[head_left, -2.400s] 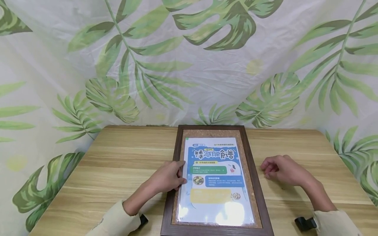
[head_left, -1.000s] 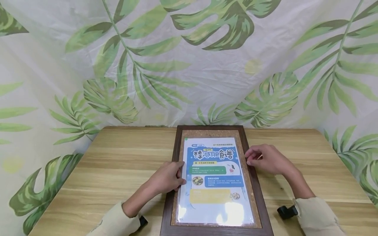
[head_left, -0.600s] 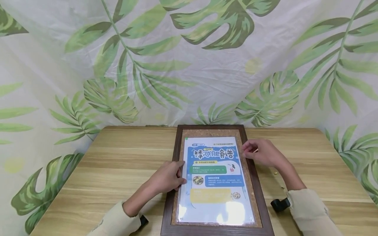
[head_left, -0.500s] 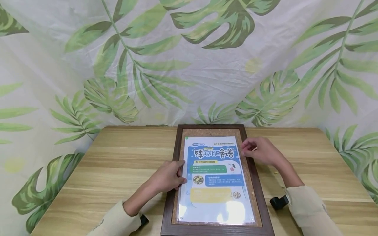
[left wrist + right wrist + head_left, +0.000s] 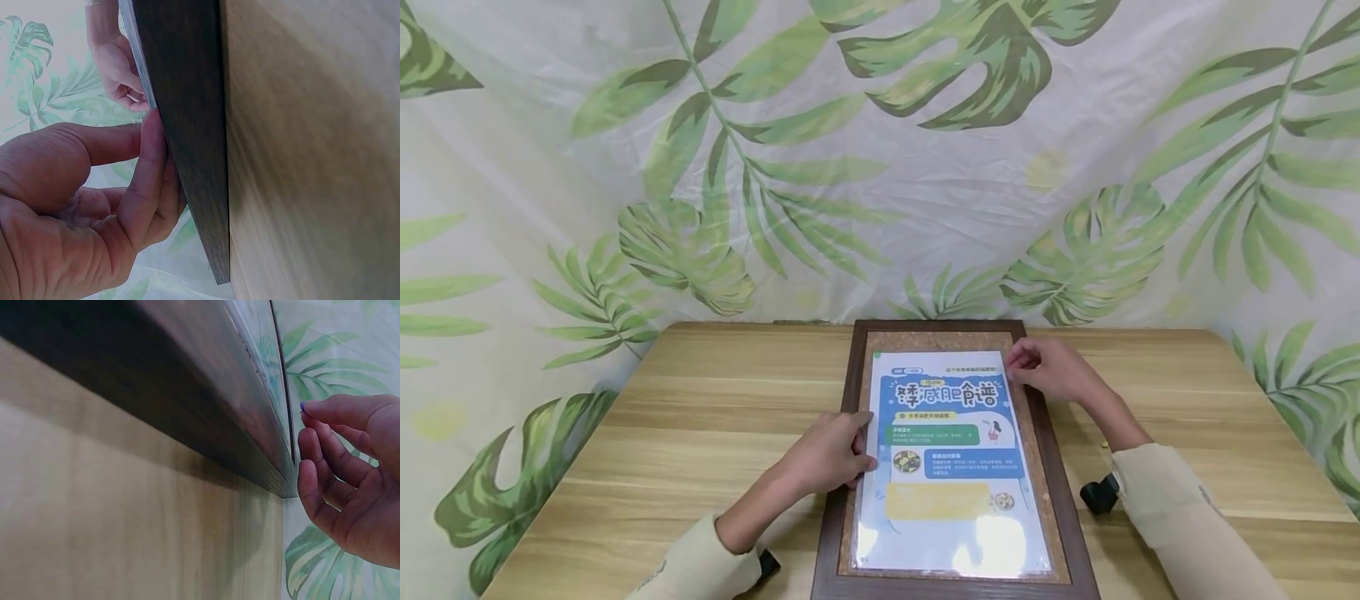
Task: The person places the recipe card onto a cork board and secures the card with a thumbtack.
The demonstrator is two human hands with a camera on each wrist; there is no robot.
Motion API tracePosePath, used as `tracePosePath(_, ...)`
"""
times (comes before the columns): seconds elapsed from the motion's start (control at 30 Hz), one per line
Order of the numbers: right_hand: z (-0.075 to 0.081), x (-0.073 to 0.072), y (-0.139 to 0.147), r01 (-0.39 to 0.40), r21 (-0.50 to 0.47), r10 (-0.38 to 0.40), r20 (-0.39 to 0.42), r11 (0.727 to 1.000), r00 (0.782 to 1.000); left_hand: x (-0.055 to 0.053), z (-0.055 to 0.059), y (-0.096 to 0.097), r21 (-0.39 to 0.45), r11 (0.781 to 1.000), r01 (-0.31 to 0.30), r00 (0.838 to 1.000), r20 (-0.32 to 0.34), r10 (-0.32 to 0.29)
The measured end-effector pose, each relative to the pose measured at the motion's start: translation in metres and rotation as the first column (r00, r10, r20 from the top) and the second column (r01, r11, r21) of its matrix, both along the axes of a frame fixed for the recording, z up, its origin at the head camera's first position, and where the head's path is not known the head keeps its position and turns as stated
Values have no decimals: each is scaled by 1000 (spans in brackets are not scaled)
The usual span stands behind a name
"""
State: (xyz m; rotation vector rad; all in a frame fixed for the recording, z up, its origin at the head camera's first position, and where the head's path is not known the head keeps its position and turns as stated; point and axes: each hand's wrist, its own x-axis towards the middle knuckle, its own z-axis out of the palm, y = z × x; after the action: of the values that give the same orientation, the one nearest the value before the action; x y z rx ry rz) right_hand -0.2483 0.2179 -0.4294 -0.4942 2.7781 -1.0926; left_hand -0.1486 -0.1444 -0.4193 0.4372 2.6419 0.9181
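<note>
Since the earliest frame, the right hand [image 5: 1056,369] has come in from beside the board to the poster's upper right corner; the left hand [image 5: 827,454] keeps its place. Behind everything I see a leaf-printed fabric backdrop [image 5: 955,200], then the wood-grain bench [image 5: 730,392]. Flat on it lies a dark-framed cork board [image 5: 940,342], its far end near the backdrop. On the cork lies the glossy poster [image 5: 947,454], glare whitening its near end. At its left edge, the left grip is loosely curled, thumb and index tips apart and resting on the margin. My right grip is closed at thumb and forefinger, pinching a small purple pin [image 5: 303,407], the other fingers bent; whether the pin touches the poster I can't tell. A green dot [image 5: 877,356] marks the poster's upper left corner, and a tiny yellow piece [image 5: 1103,445] lies on the bench near the right sleeve [image 5: 1180,500].
</note>
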Motion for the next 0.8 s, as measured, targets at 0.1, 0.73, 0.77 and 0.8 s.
tracePosePath(0.1, -1, -7, -1, 5, 3, -5, -8, 1000, 1000, 0, 0, 0, 7, 1000, 6, 1000, -2, -6)
tracePosePath(0.73, -9, -33, -4, 29, 44, -26, -55, 999, 998, 0, 0, 2, 8, 1000, 7, 1000, 10, -7)
tracePosePath(0.77, -11, -34, -4, 31, 46, -29, -55, 998, 998, 0, 0, 1, 8, 1000, 7, 1000, 9, -7)
tracePosePath(0.8, -11, -36, -3, 31, 48, -29, -53, 998, 998, 0, 0, 1, 9, 1000, 7, 1000, 8, -7)
